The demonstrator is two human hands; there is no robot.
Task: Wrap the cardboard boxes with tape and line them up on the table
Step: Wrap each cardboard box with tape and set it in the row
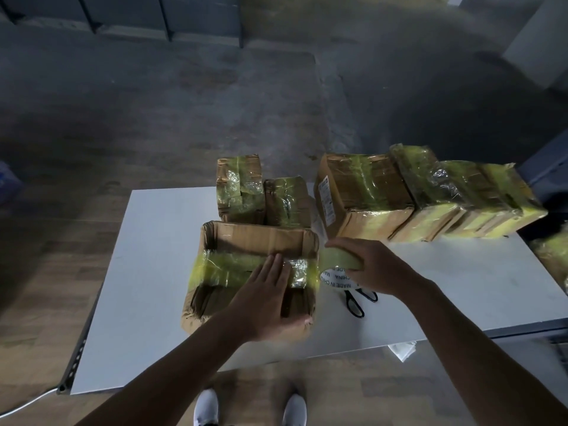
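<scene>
Box [261, 238] under flat left hand [264, 302]; right hand [378, 265] grips tape roll [338, 261] over scissors [356, 305].

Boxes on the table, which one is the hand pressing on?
The nearest box, alone in front. The left hand lies flat on it; the other boxes stand untouched behind it.

A pair of black-handled scissors [349, 301] lies with its loops toward the viewer, its blades hidden. Nearer than the scissors and to their left, two white shoes [206, 407] stand on the worn wooden floor [92, 241]; nearer and to their right hangs a crumpled white sheet [403, 350], and far to their left a white cable [27, 404] runs over the floor. Well beyond the scissors stand grey cabinets [159, 16], with a blurred blue object [7, 182] far off to the left.
</scene>
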